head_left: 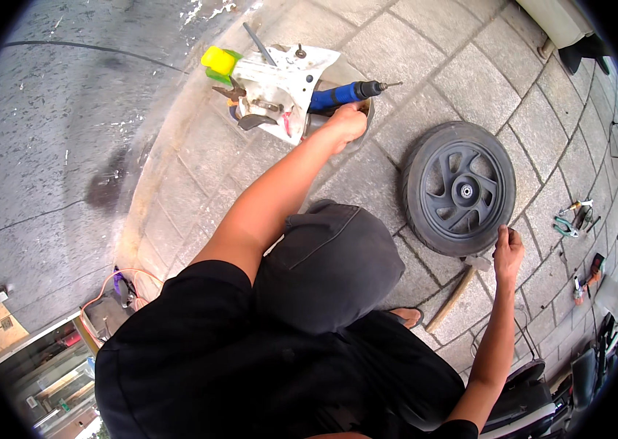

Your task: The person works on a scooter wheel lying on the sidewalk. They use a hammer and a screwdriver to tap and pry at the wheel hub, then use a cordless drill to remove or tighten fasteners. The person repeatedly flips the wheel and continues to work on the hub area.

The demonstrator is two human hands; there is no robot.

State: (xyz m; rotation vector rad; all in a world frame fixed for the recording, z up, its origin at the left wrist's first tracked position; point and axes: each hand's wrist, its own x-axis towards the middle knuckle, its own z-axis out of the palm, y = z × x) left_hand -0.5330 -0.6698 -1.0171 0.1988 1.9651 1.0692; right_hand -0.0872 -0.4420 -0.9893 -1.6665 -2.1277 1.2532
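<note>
My left hand (347,126) reaches into a cut white plastic container (272,84), fingers curled just below a blue cylindrical tool (334,97) with a thin bit; what they grip is hidden. Pliers, a grey bar and a yellow-green object (217,62) also lie in or against that container. My right hand (506,252), fingers pinched on something too small to make out, is at the lower right edge of a black wheel with tyre (433,219) lying flat on the paving. A wooden-handled hammer (449,300) lies beside the tyre, left of that hand.
Grey paving (550,146) surrounds me, bordered at left by darker concrete (53,124). Scattered hand tools (565,227) lie at right. An orange hose (115,272) and shelving (60,380) are at lower left, black vehicle parts (528,402) at lower right, a pale object (550,18) at top right.
</note>
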